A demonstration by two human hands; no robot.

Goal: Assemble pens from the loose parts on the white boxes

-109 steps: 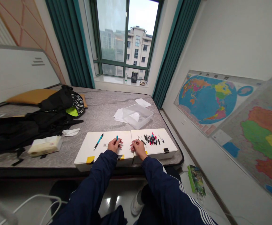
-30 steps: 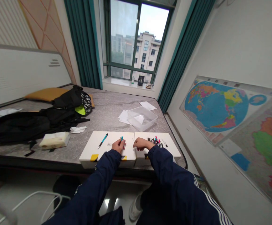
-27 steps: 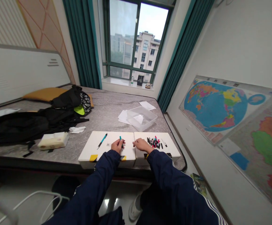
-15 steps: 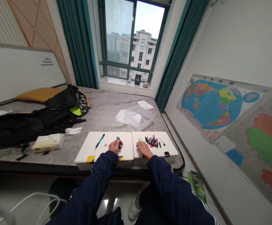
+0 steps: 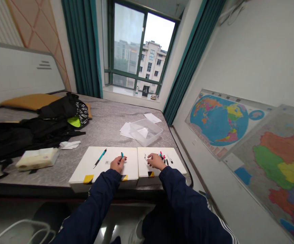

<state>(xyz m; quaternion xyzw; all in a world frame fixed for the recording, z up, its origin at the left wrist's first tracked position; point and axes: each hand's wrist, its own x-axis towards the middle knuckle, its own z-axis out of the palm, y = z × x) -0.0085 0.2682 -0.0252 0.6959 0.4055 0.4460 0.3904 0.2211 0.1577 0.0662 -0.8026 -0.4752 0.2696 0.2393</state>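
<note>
My left hand (image 5: pixel 118 164) is closed around a short teal and black pen part (image 5: pixel 122 155), its upper end showing above the fingers. Over the right-hand white box, my right hand (image 5: pixel 156 161) has thumb and forefinger curved and slightly apart, beside some tiny clear or metal pieces (image 5: pixel 145 157). Whether something very small touches its fingertips is hard to see. Part of a pile of black and red pen parts (image 5: pixel 164 158) shows behind that hand; the rest is hidden. A whole teal and black pen (image 5: pixel 100 158) lies on the left-hand white box (image 5: pixel 83 166).
The right-hand white box (image 5: pixel 176 171) stands against the left one on a grey bed surface (image 5: pixel 106 118). Behind them are a clear plastic tub (image 5: pixel 147 137) and white papers (image 5: pixel 126 130). A tissue pack (image 5: pixel 37 158) and black bag (image 5: pixel 9 135) lie at left.
My view has tilted and shifted slightly. My right hand has moved over the pen parts, covering more of the pile. My left hand still holds the teal pen part.
</note>
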